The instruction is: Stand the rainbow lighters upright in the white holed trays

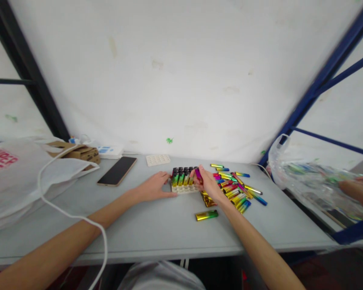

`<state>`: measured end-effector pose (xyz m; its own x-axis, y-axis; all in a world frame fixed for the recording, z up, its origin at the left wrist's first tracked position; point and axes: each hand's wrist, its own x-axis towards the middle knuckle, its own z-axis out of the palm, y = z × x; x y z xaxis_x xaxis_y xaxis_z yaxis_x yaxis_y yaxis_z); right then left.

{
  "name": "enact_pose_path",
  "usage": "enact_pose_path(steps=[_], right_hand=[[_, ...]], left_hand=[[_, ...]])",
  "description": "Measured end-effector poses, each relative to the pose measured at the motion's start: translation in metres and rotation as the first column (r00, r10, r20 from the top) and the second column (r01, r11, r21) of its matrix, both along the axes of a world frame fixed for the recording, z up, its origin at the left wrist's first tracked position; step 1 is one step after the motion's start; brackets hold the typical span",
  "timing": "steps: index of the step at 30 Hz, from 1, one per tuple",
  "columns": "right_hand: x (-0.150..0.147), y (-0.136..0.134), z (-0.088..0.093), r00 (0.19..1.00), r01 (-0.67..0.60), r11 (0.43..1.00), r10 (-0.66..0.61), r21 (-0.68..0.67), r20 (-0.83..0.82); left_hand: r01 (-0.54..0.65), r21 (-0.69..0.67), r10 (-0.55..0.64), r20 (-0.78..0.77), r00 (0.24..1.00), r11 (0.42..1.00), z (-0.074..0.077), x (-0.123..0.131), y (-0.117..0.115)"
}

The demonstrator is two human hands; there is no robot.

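A pale tray [185, 189] with rows of holes stands in the middle of the table. Shiny lighters [181, 179], green-to-yellow with dark tops at the back, stand upright in its far rows, while holes show along its near side. My left hand [154, 187] rests at the tray's left edge, thumb and fingers apart, holding nothing. Over the tray's right end, my right hand [208, 185] pinches a purple lighter [198, 174]. Its fingers partly hide that lighter and the tray's right side. A loose pile of metallic lighters [234, 189] lies just right of this hand.
One yellow-green lighter [207, 215] lies nearer the front edge. A second pale tray [158, 160] is by the wall. Left are a phone [117, 171], a white bag [15, 181] and a white cable [75, 216]. Beyond the blue frame [310, 96], another person's hand [358, 193] shows at right.
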<state>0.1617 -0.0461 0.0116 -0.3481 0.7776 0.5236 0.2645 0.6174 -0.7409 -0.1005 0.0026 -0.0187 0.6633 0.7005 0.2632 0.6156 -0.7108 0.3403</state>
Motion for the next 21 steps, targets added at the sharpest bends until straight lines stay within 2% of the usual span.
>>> enact_pose_path(steps=[6, 11, 16, 21], right_hand=[[-0.007, -0.011, 0.007, 0.991, 0.038, 0.999, -0.038, -0.002, 0.131], [-0.024, -0.014, 0.003, 0.937, 0.11, 0.991, -0.129, 0.076, 0.323], [-0.03, -0.006, -0.007, 0.928, 0.221, 0.974, -0.227, 0.054, 0.294], [-0.034, -0.003, -0.012, 0.887, 0.192, 0.98, -0.198, 0.057, 0.417]], left_hand=[[-0.015, 0.001, 0.015, 0.003, 1.0, 1.0, 0.003, 0.002, -0.003], [0.008, -0.005, -0.007, 0.052, 0.999, 1.0, 0.004, 0.003, -0.004], [0.012, -0.014, -0.012, 0.03, 0.999, 1.0, 0.003, 0.002, -0.003], [0.002, 0.0, -0.002, 0.014, 1.0, 1.0, 0.001, 0.002, -0.003]])
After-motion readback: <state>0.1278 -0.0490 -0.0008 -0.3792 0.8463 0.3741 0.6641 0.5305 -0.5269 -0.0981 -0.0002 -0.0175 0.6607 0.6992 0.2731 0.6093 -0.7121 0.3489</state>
